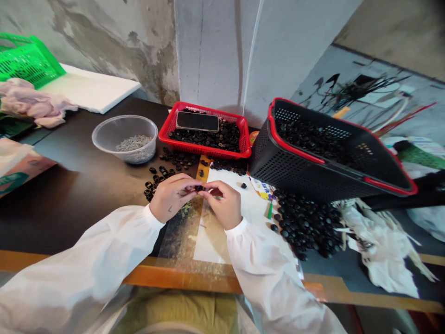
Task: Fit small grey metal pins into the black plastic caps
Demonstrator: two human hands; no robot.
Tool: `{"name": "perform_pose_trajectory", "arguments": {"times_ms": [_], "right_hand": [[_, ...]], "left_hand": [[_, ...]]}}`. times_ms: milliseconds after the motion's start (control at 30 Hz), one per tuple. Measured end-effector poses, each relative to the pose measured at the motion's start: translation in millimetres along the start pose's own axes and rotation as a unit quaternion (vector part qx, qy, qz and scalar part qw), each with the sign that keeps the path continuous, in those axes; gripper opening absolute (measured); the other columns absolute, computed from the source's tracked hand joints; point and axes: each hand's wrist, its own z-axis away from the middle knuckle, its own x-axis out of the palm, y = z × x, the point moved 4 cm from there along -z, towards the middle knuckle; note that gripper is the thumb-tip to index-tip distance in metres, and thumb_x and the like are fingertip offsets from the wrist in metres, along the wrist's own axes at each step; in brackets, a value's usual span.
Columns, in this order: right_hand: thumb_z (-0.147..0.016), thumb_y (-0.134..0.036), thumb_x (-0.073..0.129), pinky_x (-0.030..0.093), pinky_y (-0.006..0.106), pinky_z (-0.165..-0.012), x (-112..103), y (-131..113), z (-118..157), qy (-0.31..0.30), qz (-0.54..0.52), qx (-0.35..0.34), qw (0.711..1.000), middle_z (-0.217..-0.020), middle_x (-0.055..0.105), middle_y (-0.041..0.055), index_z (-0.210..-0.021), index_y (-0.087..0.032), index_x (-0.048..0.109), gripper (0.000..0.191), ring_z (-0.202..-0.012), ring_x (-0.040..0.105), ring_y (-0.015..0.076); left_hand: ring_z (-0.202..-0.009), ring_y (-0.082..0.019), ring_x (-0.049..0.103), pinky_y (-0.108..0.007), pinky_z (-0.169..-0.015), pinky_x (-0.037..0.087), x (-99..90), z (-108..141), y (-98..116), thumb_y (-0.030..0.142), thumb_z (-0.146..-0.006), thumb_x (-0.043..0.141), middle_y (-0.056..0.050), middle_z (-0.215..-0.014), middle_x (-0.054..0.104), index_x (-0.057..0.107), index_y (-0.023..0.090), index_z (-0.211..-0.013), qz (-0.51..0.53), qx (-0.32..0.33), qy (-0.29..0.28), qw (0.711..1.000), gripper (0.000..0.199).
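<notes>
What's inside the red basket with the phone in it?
The red basket holds lots of small black pieces, with the dark-screened phone lying over some of them. Whatever is right under the phone is covered, and the pieces hide the basket's bottom.

A green crate (31, 61) (perforated plastic) sits far left — beside it, a pinkish crumpled bundle (34, 99) and a white slab (93, 88).
</notes>
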Motion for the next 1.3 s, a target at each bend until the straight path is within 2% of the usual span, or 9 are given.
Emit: {"name": "perform_pose_trajectory", "arguments": {"times_ms": [200,367,467,600,800,967,1167,1300], "right_hand": [[-0.081,-0.032,0.076,0.055,0.029,-0.07,-1.4,-2.2,0.3,0.01,-0.012,0.003,1.0,-0.085,0.075,0.0015,-0.084,-0.026,0.076,0.006,-0.073,0.068,0.0173],[-0.08,-0.032,0.078,0.055,0.03,-0.068,-3.1,-4.9,2.7,0.015,-0.053,0.001,0.998,-0.084,0.074,0.0019,-0.085,-0.028,0.078,0.006,-0.074,0.068,0.018],[-0.079,-0.036,0.079,0.056,0.031,-0.068,-4.5,-8.2,4.3,0.025,-0.052,-0.002,0.998,-0.08,0.073,0.0024,-0.082,-0.028,0.077,0.009,-0.071,0.067,0.0184],[-0.077,-0.04,0.081,0.055,0.031,-0.068,-6.6,-11.0,5.3,0.039,-0.03,-0.015,0.999,-0.075,0.071,0.0021,-0.078,-0.026,0.075,0.015,-0.069,0.065,0.0182],[-0.081,-0.041,0.077,0.052,0.031,-0.066,-9.6,-12.0,4.9,0.058,-0.008,-0.025,0.998,-0.071,0.068,0.0014,-0.075,-0.025,0.072,0.017,-0.066,0.063,0.0178],[-0.082,-0.04,0.077,0.049,0.031,-0.066,-11.1,-16.1,6.3,0.051,0.008,-0.058,0.997,-0.072,0.068,0.0018,-0.074,-0.025,0.072,0.017,-0.068,0.063,0.0181],[-0.082,-0.05,0.074,0.049,0.031,-0.065,-13.2,-18.5,10.2,0.038,0.042,-0.1,0.993,-0.073,0.069,0.003,-0.075,-0.027,0.074,0.024,-0.069,0.063,0.0192],[-0.081,-0.051,0.074,0.048,0.03,-0.062,-13.1,-20.8,10.9,0.044,0.052,-0.129,0.989,-0.07,0.068,0.0021,-0.074,-0.025,0.073,0.026,-0.065,0.062,0.017]], "left_hand": [[-0.082,-0.016,0.069,-0.026,-0.076,0.057,-1.0,0.3,1.1,0.02,-0.088,0.069,-0.007,-0.095,0.073,0.075,0.02,-0.103,-0.002,0.022,0.018,1.0,0.016],[-0.073,-0.013,0.069,-0.021,-0.062,0.057,-1.7,-1.4,-1.1,0.034,-0.084,0.075,-0.007,-0.092,0.073,0.077,0.019,-0.097,0.131,-0.029,0.023,0.991,0.019],[-0.077,-0.015,0.07,-0.022,-0.065,0.057,-0.7,-0.4,0.5,0.039,-0.083,0.075,-0.008,-0.091,0.075,0.079,0.019,-0.095,0.177,-0.039,0.036,0.983,0.023],[-0.074,-0.014,0.069,-0.021,-0.063,0.057,4.2,4.2,-0.8,0.039,-0.082,0.077,-0.009,-0.094,0.073,0.08,0.021,-0.102,0.209,-0.084,0.039,0.974,0.027],[-0.065,-0.01,0.067,-0.024,-0.064,0.061,13.1,8.6,-3.7,0.034,-0.09,0.068,-0.008,-0.107,0.068,0.075,0.025,-0.117,0.302,-0.124,-0.003,0.945,0.029],[-0.058,-0.009,0.063,-0.022,-0.057,0.057,12.1,7.5,-2.3,0.034,-0.088,0.071,-0.007,-0.094,0.071,0.078,0.022,-0.108,0.293,-0.112,0.014,0.949,0.024],[-0.069,-0.016,0.067,-0.026,-0.06,0.057,11.9,8.3,1.9,0.044,-0.086,0.07,-0.008,-0.088,0.073,0.08,0.022,-0.102,0.258,-0.1,0.025,0.961,0.029],[-0.068,-0.015,0.067,-0.025,-0.059,0.058,12.1,9.2,3.2,0.045,-0.087,0.069,-0.008,-0.087,0.073,0.081,0.023,-0.101,0.247,-0.098,0.039,0.963,0.028]]}}
